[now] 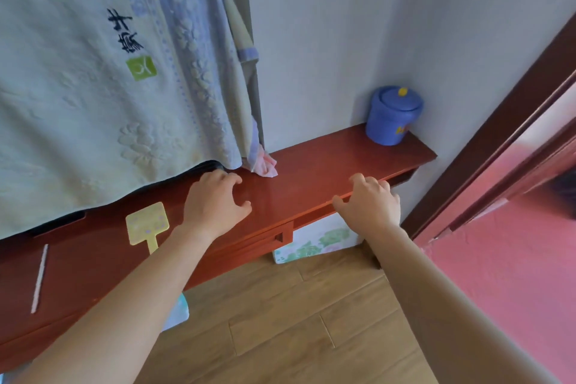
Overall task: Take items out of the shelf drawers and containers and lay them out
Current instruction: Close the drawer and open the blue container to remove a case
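We are looking down at a red-brown wooden shelf (311, 171) running along the wall. A blue lidded pot (393, 115) is sitting at its far right corner. A yellow paddle-shaped card (147, 224) and a thin white stick (40, 278) are lying toward the left end. A pale towel (93, 97) is draping over the back left part, with a pink cloth (265, 164) touching its corner.

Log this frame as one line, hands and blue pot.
left hand: open, on red shelf top | right hand: fingers curled over front edge | blue lidded pot: untouched, far right corner
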Demonstrator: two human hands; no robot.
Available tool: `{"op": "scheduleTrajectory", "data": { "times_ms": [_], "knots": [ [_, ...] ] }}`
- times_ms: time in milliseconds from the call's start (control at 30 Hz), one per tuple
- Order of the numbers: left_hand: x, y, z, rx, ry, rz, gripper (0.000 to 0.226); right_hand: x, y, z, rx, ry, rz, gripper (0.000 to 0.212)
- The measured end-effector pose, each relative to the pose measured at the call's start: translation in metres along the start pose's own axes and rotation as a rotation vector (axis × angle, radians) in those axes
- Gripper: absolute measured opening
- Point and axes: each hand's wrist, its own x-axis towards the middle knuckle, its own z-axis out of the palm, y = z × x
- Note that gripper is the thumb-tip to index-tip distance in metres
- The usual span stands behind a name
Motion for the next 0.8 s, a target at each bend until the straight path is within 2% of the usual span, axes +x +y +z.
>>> {"op": "scheduleTrajectory", "data": {
  "times_ms": [100, 267, 500, 800],
  "knots": [
    [0.015, 0.016, -0.014, 0.03, 0.008, 0.067, 0.047, 0.001, 0.01, -0.02, -0.041, 0.003, 0.027, 0.052],
    [0.041, 0.051, -0.029, 0.003, 0.035, 0.156, 0.031, 0.014, 0.03, -0.051, -0.049, 0.026, 0.066, 0.053],
    [0.086, 0.113, -0.024, 0.024, -0.067, 0.195, 0.053, 0.057, 0.075, -0.081, -0.035, 0.023, 0.121, 0.054],
    [0.16, 0.206, 0.018, 0.034, -0.11, 0.172, 0.053, 0.159, 0.152, -0.093, 0.036, -0.026, 0.143, 0.059]
  ]
}}
